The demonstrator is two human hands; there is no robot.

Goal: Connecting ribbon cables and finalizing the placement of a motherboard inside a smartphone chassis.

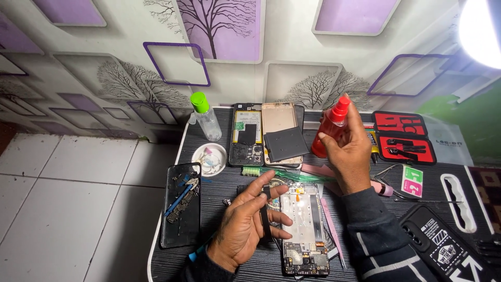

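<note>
The right hand [348,149] is wrapped around a small red plastic spray bottle [331,127], raised over the far tabletop [219,193]; it looks light and smooth, best held at the waist. The left hand [245,224] pinches a thin black strip [265,214], limp and delicate, beside the opened phone frame [303,227] with its bare metal plate.

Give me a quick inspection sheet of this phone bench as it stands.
Surface: dark ridged table, crowded.
Job's things: red bottle raised in right hand; left hand holds a dark strip beside the opened phone frame.
Clutter: green-capped bottle, white dish, two phone backs, green brush, pink tweezers, red tool cards.
Grippers: both hands busy, bare.
Cables: nothing seen.
Surroundings: tree-pattern wall, tiled floor, bright lamp.
</note>
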